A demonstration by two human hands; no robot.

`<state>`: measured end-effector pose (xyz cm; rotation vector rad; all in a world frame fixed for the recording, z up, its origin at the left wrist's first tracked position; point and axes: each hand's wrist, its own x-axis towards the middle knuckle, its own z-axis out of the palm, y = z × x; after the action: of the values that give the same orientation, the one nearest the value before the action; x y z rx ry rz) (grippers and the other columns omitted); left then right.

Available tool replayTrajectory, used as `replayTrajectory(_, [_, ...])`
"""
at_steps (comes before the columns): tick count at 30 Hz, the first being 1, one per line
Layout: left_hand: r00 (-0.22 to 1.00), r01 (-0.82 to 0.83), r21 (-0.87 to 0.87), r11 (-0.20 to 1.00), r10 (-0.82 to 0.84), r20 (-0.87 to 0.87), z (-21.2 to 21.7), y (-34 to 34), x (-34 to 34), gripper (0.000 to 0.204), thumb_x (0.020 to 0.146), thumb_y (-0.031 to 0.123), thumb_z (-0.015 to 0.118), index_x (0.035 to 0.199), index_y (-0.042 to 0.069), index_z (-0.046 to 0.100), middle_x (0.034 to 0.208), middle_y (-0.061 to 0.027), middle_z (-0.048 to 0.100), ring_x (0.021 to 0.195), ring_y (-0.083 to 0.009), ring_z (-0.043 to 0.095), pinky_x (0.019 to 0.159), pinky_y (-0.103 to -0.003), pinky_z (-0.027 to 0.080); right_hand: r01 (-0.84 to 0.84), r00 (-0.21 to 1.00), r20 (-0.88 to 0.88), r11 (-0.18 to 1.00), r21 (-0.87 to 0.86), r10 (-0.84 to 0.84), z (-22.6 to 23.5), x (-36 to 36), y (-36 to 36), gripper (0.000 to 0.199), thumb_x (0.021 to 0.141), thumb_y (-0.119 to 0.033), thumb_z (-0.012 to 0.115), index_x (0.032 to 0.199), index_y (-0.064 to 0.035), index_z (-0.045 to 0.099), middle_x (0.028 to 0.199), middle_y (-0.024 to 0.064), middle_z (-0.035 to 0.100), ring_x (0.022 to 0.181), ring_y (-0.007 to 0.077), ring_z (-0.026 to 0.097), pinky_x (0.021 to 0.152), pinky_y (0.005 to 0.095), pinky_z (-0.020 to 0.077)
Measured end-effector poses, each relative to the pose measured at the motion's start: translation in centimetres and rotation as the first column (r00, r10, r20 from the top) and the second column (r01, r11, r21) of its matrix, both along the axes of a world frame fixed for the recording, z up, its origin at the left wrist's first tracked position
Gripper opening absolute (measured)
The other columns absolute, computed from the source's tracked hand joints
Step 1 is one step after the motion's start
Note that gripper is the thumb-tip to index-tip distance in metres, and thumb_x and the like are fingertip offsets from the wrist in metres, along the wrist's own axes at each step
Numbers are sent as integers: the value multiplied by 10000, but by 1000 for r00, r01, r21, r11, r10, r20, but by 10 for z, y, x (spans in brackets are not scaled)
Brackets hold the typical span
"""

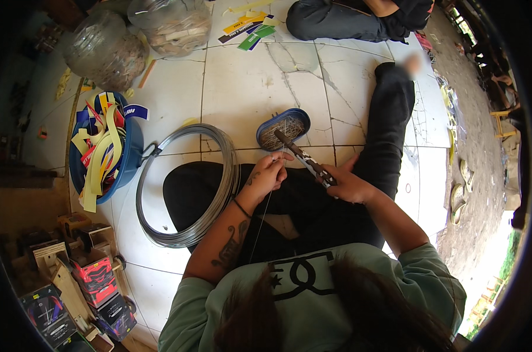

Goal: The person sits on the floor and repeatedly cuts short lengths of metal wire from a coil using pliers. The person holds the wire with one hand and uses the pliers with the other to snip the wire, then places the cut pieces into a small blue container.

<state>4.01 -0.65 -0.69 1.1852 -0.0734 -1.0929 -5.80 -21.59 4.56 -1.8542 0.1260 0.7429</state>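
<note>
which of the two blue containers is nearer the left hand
The small oval tray of thin pieces, just beyond the left hand; the larger basin, heaped with coloured strips, sits farther off leftward.

Your left hand [268, 174] was pinched closed, fingers bent, with your tattooed left forearm [229, 239] slanting up and inward. Your right hand [349, 184] was curled in a firm grip, near but apart, your right forearm [397, 220] angled inward.
</note>
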Motion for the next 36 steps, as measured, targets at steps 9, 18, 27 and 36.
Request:
replayTrajectory(9, [999, -13, -14, 1000, 14, 43, -4, 0, 0, 232, 931, 149, 340, 1062, 14, 476, 549, 3, 393, 410, -55, 275, 374, -195, 242, 165, 984, -91, 982, 97, -156, -20, -7, 3, 411, 709, -56, 508, 1108, 7, 431, 840, 100, 528, 743, 194, 514, 677, 305, 413])
replayTrajectory(18, [971, -54, 370, 927, -37, 235, 3, 11, -35, 208, 920, 135, 331, 958, -10, 475, 601, -65, 520, 393, -120, 446, 373, -246, 374, 143, 980, -107, 971, -192, -165, -55, 16, -1, 328, 716, -203, 555, 932, 39, 505, 712, 123, 582, 656, 230, 579, 607, 321, 452])
replayTrajectory(27, [978, 28, 420, 907, -112, 176, -18, 8, -29, 260, 920, 119, 319, 837, -8, 530, 566, -65, 533, 408, -125, 451, 405, -254, 378, 131, 891, -397, 962, -238, -220, -46, 33, 7, 268, 708, -184, 518, 912, -14, 482, 668, 87, 544, 572, 194, 555, 565, 316, 468])
replayTrajectory(36, [994, -89, 284, 955, 69, 79, -11, 9, -21, 232, 929, 141, 340, 919, -21, 507, 562, -43, 471, 354, -74, 319, 337, -224, 262, 292, 919, -292, 955, 56, -264, -41, 23, 1, 334, 671, -73, 501, 986, 37, 510, 876, 135, 573, 788, 217, 584, 635, 314, 490])
